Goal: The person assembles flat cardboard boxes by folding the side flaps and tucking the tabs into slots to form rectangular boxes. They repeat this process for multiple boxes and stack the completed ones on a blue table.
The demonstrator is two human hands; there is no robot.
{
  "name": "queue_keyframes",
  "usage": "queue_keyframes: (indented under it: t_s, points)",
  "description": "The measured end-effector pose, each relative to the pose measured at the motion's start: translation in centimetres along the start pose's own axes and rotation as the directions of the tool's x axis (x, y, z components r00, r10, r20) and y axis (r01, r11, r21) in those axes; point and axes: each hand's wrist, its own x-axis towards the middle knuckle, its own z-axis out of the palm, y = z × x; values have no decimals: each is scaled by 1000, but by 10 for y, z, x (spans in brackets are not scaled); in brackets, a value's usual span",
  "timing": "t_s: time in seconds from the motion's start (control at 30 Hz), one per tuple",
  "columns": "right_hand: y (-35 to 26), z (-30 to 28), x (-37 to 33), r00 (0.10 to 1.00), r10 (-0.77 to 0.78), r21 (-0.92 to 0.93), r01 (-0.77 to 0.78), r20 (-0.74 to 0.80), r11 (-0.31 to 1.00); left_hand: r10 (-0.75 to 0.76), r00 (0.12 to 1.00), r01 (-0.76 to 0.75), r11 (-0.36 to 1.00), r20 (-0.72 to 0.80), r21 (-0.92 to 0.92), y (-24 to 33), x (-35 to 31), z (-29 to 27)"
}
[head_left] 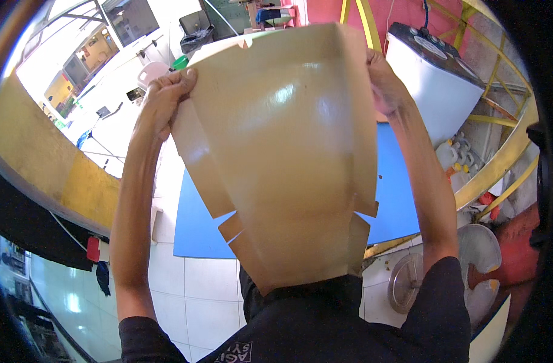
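Note:
Raised in front of me is a brown cardboard box blank (282, 145) with a glossy face, crease lines and slotted flaps along its sides. Its lower end reaches down to my dark shirt. My left hand (170, 97) is closed on the upper left edge, thumb against the near face. At the upper right edge, my right hand (385, 85) grips the same blank, its fingers partly hidden. Behind the cardboard lies a blue tabletop (397, 181), mostly covered by it.
A white washing machine (434, 85) with a dark top stands at the far right, near yellow metal bars (497, 121). Plastic jugs (455, 154) sit below it. A grey seat (479, 260) and a round metal base (404, 283) are at lower right.

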Motion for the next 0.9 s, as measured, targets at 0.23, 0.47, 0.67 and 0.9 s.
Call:
queue_keyframes:
  t_s: [0.23, 0.47, 0.67, 0.9]
  points:
    - [13, -4, 5, 983, -111, -284, 66, -146, 957, -33, 994, 43, 994, -102, 99, -25, 33, 12]
    - [64, -32, 23, 976, 169, -143, -189, -136, 972, -198, 980, 199, 961, -24, 192, -103, 87, 33]
    - [137, -63, 13, 839, 264, -187, -390, -477, 902, -289, 956, 287, 888, -48, 359, -162, 142, 59]
    - [167, -56, -57, 654, 455, -135, -647, -604, 751, 34, 995, 63, 495, -92, 867, -208, 171, 59]
